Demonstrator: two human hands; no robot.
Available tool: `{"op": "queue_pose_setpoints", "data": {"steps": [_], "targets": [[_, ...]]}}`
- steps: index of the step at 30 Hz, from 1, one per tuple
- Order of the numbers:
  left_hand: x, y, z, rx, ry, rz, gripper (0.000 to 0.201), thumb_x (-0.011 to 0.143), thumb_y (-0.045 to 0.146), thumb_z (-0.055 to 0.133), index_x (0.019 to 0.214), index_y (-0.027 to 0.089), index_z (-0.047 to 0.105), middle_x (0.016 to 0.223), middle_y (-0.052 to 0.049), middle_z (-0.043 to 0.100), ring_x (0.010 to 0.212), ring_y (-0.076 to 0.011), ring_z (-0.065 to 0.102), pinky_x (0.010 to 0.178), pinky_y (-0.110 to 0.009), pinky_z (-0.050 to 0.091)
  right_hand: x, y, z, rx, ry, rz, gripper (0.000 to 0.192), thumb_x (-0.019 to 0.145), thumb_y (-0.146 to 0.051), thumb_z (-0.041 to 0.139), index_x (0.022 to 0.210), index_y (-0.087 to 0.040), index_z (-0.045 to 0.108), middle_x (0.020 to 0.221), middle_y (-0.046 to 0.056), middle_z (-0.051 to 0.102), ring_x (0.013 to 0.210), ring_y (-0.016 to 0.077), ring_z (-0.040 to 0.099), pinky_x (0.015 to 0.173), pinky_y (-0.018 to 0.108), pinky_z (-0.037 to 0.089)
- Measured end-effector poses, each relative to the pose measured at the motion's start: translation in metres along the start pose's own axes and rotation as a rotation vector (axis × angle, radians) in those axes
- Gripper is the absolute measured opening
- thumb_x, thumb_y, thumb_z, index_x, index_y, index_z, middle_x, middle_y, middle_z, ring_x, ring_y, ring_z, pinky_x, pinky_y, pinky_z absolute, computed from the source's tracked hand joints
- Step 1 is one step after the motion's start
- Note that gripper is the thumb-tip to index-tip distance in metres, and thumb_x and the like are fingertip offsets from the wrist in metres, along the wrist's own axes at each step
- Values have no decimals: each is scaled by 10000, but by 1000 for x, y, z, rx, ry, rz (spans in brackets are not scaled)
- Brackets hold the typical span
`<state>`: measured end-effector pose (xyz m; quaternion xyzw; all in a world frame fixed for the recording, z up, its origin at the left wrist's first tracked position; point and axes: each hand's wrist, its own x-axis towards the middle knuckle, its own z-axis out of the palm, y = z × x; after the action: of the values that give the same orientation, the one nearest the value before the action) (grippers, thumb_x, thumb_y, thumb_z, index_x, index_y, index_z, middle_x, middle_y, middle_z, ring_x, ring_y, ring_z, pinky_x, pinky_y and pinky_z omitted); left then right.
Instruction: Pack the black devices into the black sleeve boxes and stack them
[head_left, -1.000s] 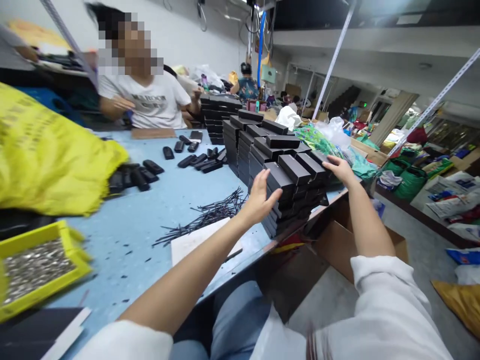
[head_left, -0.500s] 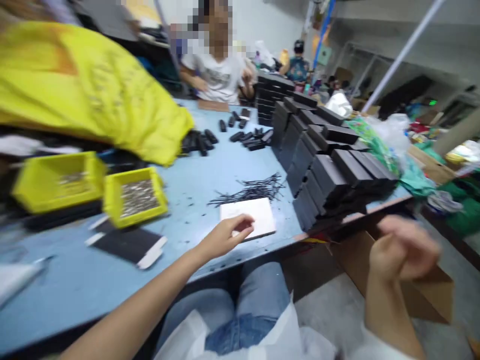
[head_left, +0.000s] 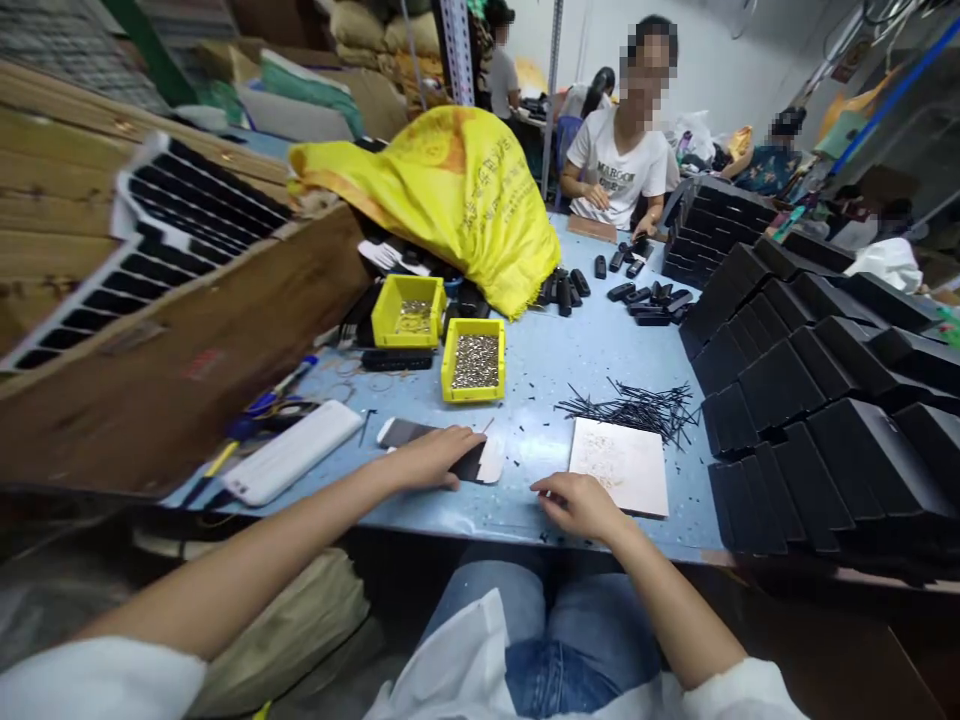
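My left hand (head_left: 435, 458) rests over a flat black carton with white flaps (head_left: 401, 434), fingers stretched across it and the thumb apart near its front edge. The carton lies on the blue table. My right hand (head_left: 579, 505) is open and holds nothing, its fingers loosely bent, just left of a white board (head_left: 637, 470). Tiny pale bits are scattered on the board. Behind it lies a loose heap of thin black strips (head_left: 637, 408). A yellow bin of small metal parts (head_left: 476, 362) stands beyond my left hand.
Stacked black boxes (head_left: 817, 440) line the right side. A second yellow bin (head_left: 407, 312), a yellow sack (head_left: 457, 200) and black handheld-sized pieces (head_left: 652, 300) lie farther back. At left are a white oblong case (head_left: 292, 455) and a large carton (head_left: 225, 340). A co-worker (head_left: 619, 165) sits opposite.
The view has turned left. My left hand has gone from the white board to the black carton. My right hand has come from off the table's right side to beside the board.
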<state>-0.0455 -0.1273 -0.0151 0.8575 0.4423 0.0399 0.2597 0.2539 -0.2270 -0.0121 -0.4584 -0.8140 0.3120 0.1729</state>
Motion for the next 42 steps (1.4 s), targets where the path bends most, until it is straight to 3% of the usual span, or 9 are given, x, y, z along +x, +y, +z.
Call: {"op": "queue_pose_setpoints", "data": {"steps": [5, 9, 15, 20, 23, 31, 37, 39, 42], "targets": [[-11, 10, 29, -260, 30, -42, 415, 720, 274, 673, 1127, 207, 620, 1059, -91, 628, 1004, -250, 580, 905, -373, 441, 7, 18, 19, 42, 20, 113, 255, 893, -288, 518, 1061, -239, 704, 1006, 59, 725, 894, 209, 678, 795, 325, 524], [-12, 19, 39, -569, 139, -124, 353, 810, 352, 593, 1127, 196, 598, 1032, -78, 635, 892, -203, 624, 788, -335, 517, 30, 36, -5, 152, -112, 69, 231, 883, -307, 548, 1043, -256, 707, 933, 24, 733, 769, 176, 675, 695, 278, 522], [32, -5, -23, -200, 511, -97, 260, 897, 286, 449, 1053, 204, 640, 1121, -91, 641, 1086, -243, 580, 1000, -407, 434, 186, 79, -69, -132, 108, 289, 429, 861, -255, 543, 1287, -206, 566, 1181, 87, 652, 985, 199, 644, 913, 338, 493], [101, -40, -48, -37, 369, -208, 267, 766, 78, 468, 902, 122, 693, 929, -177, 666, 993, -299, 617, 936, -441, 458, 321, 115, -104, -245, 303, 375, 728, 874, -276, 515, 1510, -116, 198, 1592, 177, 41, 1461, 341, 113, 1146, 515, 215], [117, -52, -37, -34, 344, -253, 229, 729, 44, 468, 720, 124, 682, 757, -174, 651, 855, -289, 640, 828, -409, 495, 349, 135, -113, -266, 306, 440, 674, 898, -334, 488, 1490, -112, 254, 1592, 173, 56, 1465, 345, 98, 1145, 514, 221], [109, -56, -44, -213, 437, -206, 184, 783, 201, 544, 747, 176, 722, 869, -121, 709, 927, -266, 644, 910, -403, 476, 254, 160, -92, -251, 343, 459, 505, 851, -422, 563, 1271, -148, 494, 1419, 167, 404, 1216, 260, 510, 1014, 378, 411], [77, 23, -39, -786, 618, -279, 350, 797, 454, 628, 966, 167, 736, 968, -79, 736, 845, -207, 675, 835, -367, 542, 214, 136, -100, -147, 385, 548, 628, 780, -338, 625, 1328, -143, 388, 1171, 164, 580, 1053, 273, 593, 934, 402, 450], [61, 52, -23, -1195, 653, -327, 348, 722, 430, 722, 937, 157, 738, 939, -80, 737, 805, -184, 673, 815, -353, 552, 199, 114, -96, 121, 400, 512, 641, 814, -352, 548, 1380, -185, 300, 1164, 128, 578, 942, 233, 635, 847, 376, 501], [42, 85, 7, -1608, 609, -433, 341, 605, 357, 830, 851, 143, 734, 877, -76, 735, 748, -151, 664, 759, -303, 559, 154, 67, -78, 903, 350, 294, 533, 827, -371, 450, 1330, -242, 330, 1066, 50, 570, 746, 173, 651, 695, 349, 548]]}}
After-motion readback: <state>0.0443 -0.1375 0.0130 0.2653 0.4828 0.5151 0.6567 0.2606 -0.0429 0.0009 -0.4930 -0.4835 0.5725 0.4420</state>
